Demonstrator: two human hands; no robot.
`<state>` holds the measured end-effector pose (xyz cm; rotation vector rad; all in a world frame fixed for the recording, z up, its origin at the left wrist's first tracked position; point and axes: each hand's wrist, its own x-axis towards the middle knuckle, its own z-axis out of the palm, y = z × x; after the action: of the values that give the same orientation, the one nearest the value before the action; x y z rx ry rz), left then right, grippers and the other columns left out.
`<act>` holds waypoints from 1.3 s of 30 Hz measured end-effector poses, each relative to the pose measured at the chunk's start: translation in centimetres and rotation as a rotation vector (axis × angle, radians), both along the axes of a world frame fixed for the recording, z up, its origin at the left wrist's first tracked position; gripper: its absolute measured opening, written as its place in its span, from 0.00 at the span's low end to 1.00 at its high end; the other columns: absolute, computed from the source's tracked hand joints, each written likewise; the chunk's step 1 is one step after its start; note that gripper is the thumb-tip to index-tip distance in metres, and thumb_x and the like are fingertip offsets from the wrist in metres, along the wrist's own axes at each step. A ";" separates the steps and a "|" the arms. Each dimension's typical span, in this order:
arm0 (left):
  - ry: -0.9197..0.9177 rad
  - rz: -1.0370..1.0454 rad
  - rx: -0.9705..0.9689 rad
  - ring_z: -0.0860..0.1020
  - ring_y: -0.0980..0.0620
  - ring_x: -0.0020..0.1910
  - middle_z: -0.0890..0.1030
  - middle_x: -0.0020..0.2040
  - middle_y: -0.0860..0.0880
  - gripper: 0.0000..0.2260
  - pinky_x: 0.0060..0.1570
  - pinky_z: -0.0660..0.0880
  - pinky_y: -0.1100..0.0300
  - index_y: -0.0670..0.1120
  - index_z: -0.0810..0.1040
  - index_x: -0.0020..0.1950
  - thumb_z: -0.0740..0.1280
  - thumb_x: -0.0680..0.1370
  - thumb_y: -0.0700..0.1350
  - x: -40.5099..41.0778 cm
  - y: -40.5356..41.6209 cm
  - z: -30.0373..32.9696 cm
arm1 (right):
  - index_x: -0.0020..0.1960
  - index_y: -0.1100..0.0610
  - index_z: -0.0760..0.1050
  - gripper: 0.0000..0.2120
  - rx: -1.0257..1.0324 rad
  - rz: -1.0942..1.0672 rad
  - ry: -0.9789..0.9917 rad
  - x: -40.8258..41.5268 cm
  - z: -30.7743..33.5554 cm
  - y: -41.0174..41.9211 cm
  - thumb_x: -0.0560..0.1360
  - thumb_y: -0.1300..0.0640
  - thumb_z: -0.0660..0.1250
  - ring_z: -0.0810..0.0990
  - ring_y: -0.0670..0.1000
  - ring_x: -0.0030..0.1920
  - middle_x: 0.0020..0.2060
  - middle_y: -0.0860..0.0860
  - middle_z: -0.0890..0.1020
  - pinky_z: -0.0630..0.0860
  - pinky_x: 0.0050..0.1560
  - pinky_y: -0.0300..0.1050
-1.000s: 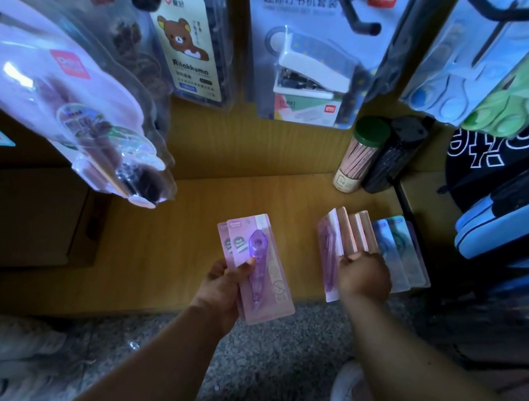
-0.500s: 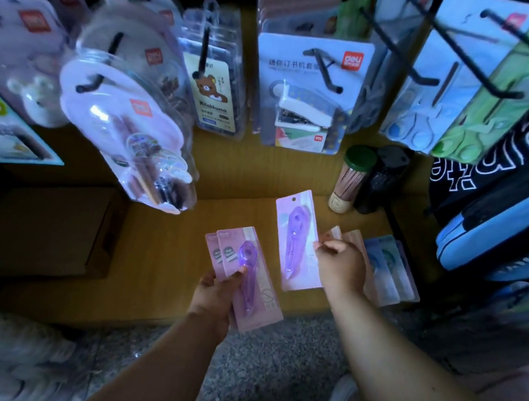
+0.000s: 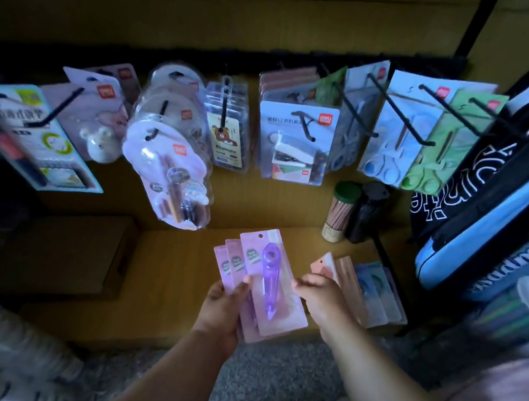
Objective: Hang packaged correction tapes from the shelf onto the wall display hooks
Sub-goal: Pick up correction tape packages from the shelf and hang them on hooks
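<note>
Two bare forearms reach forward and down from the bottom edge toward a low wooden shelf (image 3: 176,266). The left hand (image 3: 221,308) is curled around the lower end of a fanned stack of correction tape packs (image 3: 257,279), thumb pressed across their fronts; the packs are flat pink cards under clear glossy plastic, and the top one shows a translucent purple, teardrop-shaped dispenser. The stack is held just above the shelf's front edge. The right hand (image 3: 320,299) is loosely open, its fingertips touching the right edge of the top pack. Just beyond it, more packs (image 3: 363,289) in pink and pale blue stand on edge in a row near the shelf's right end. A green-capped tube (image 3: 341,212) stands at the back right corner. Above, black metal hooks (image 3: 443,111) jut from the wall, carrying carded scissors, a small stapler and other blister-packed stationery.
</note>
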<state>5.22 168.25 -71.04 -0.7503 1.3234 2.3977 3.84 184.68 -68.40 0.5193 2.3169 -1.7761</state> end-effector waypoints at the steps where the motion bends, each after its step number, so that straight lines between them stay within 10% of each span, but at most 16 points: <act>1: 0.010 -0.008 0.009 0.82 0.36 0.53 0.83 0.57 0.38 0.21 0.49 0.77 0.32 0.40 0.72 0.67 0.71 0.76 0.42 0.2 0.1 0.5 | 0.36 0.58 0.73 0.10 0.000 0.006 0.009 0.2 0.3 0.0 0.75 0.62 0.68 0.70 0.47 0.40 0.34 0.49 0.71 0.63 0.37 0.38; 9: 0.120 -0.082 0.067 0.81 0.34 0.55 0.81 0.59 0.35 0.25 0.49 0.79 0.38 0.38 0.71 0.68 0.74 0.73 0.39 2.1 1.1 4.6 | 0.36 0.53 0.70 0.15 -0.123 -0.039 0.055 2.4 3.6 -0.4 0.77 0.47 0.65 0.74 0.49 0.38 0.32 0.49 0.73 0.68 0.42 0.47; 13: 0.180 -0.111 0.049 0.83 0.37 0.49 0.81 0.57 0.34 0.22 0.44 0.81 0.44 0.37 0.71 0.67 0.71 0.75 0.38 3.3 1.7 6.2 | 0.50 0.57 0.76 0.29 -0.212 0.022 0.071 3.8 5.5 -0.6 0.61 0.35 0.72 0.84 0.56 0.47 0.45 0.57 0.84 0.78 0.54 0.57; 21: 0.281 -0.147 0.003 0.81 0.33 0.54 0.82 0.57 0.35 0.25 0.49 0.80 0.39 0.37 0.72 0.65 0.75 0.71 0.39 5.0 2.0 9.7 | 0.52 0.66 0.74 0.12 -0.363 -0.047 0.219 5.8 8.4 -0.5 0.72 0.63 0.72 0.82 0.58 0.44 0.47 0.63 0.83 0.79 0.50 0.55; 35: 0.543 -0.246 0.035 0.77 0.31 0.61 0.78 0.62 0.33 0.27 0.58 0.74 0.33 0.40 0.72 0.68 0.74 0.72 0.46 6.4 2.1 16.7 | 0.51 0.69 0.73 0.25 -0.467 -0.092 0.436 8.0 15.1 -0.1 0.64 0.54 0.76 0.81 0.59 0.43 0.43 0.65 0.82 0.77 0.51 0.61; 39: 0.628 -0.286 0.033 0.77 0.31 0.61 0.78 0.63 0.33 0.24 0.58 0.74 0.33 0.41 0.72 0.69 0.71 0.75 0.46 6.2 1.8 19.5 | 0.43 0.62 0.73 0.10 -0.491 -0.083 0.510 7.6 17.6 0.1 0.71 0.59 0.73 0.80 0.56 0.38 0.36 0.56 0.82 0.75 0.45 0.53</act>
<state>11.38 170.04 -51.55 0.2278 1.4686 2.4892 11.40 184.78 -50.78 0.0833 2.0092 -2.6536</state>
